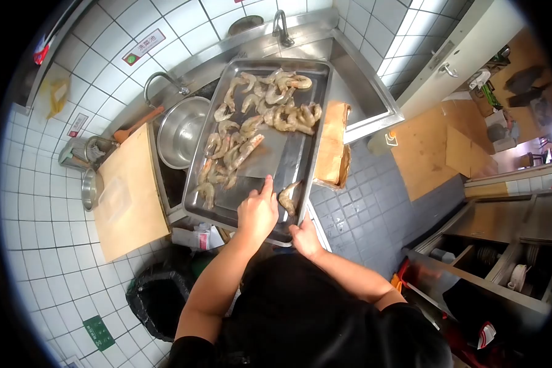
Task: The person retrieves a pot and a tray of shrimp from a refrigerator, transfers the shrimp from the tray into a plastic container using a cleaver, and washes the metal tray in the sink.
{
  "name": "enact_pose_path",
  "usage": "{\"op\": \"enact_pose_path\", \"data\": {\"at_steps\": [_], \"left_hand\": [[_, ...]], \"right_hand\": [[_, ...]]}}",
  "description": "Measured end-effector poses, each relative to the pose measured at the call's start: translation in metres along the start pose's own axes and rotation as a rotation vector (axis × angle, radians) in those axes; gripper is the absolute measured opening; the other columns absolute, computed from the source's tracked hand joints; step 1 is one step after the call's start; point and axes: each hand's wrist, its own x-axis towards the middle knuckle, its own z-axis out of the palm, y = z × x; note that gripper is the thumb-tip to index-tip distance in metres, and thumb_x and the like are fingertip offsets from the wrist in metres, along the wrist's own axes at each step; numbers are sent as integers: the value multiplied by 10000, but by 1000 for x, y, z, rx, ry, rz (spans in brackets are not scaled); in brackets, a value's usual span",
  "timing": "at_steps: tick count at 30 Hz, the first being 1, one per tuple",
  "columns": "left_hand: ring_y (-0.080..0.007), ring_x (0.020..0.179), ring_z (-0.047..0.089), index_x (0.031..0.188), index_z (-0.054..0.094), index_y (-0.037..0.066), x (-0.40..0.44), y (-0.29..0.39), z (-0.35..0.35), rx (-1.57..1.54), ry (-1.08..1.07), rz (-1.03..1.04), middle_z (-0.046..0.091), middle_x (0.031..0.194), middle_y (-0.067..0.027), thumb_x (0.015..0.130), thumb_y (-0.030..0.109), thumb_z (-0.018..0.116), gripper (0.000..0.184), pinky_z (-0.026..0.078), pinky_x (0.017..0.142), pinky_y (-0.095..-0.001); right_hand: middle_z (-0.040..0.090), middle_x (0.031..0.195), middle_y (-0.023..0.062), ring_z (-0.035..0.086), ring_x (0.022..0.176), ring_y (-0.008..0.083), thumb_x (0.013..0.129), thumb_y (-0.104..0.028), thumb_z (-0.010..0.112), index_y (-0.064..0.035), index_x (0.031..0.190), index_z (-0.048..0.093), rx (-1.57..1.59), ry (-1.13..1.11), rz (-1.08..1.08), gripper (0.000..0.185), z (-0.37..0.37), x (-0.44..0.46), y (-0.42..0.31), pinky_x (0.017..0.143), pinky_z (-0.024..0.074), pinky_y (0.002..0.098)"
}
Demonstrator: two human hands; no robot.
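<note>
A grey metal tray [227,206] rests at a slant across the sink area, with several raw shrimp [276,115] spread mostly over its far half and left side. One shrimp [287,199] lies apart near the right rim. My left hand [257,211] is over the near part of the tray, index finger stretched out toward its bare bottom. The other fingers look curled, and nothing shows in them. At the near right corner, my right hand [306,238] grips the tray's rim, thumb on top; its fingers underneath are hidden.
Left of the tray are a steel pot [173,138] and a wooden board [126,202]. A brown cardboard box [332,147] stands to the right, beside the sink basin [356,80]. Two faucets [282,30] rise behind. Below left is a black-lined bin [159,300].
</note>
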Motion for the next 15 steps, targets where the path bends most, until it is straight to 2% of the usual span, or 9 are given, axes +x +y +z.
{"op": "enact_pose_path", "data": {"at_steps": [7, 10, 11, 12, 15], "left_hand": [[-421, 753, 693, 1401, 571, 67, 55, 3, 19, -12, 3, -25, 668, 866, -250, 943, 244, 629, 495, 574, 691, -508], [-418, 760, 697, 1400, 568, 65, 83, -1, 32, -33, 44, -20, 672, 873, -258, 942, 234, 626, 492, 576, 690, -504], [-417, 760, 698, 1394, 573, 63, 91, 0, 35, -34, 56, -26, 673, 873, -257, 941, 232, 626, 486, 577, 689, -502], [-416, 759, 699, 1388, 578, 61, 100, 1, 37, -35, 68, -31, 673, 872, -257, 940, 230, 626, 481, 577, 688, -501], [-408, 760, 701, 1371, 594, 56, 128, -3, 45, -26, 85, -40, 685, 848, -242, 942, 229, 609, 463, 579, 689, -501]], "right_hand": [[605, 1244, 297, 577, 1203, 415, 832, -28, 538, 17, 1437, 394, -33, 15, 10, 623, -1, 3, 4, 1041, 429, 413], [606, 1236, 298, 578, 1194, 419, 843, -40, 535, 16, 1440, 388, 6, 12, -8, 617, 6, 10, 51, 1039, 430, 417], [611, 1227, 300, 574, 1198, 422, 849, -48, 537, 12, 1444, 382, -6, 10, -6, 619, 4, 8, 44, 1048, 423, 420], [627, 1172, 290, 620, 1105, 400, 850, -46, 534, 6, 1450, 376, 8, 13, -8, 622, 6, 8, 42, 981, 468, 422], [639, 1081, 244, 650, 925, 322, 848, -30, 528, -3, 1452, 379, 9, -7, 44, 623, 4, 4, 27, 845, 517, 406]]}}
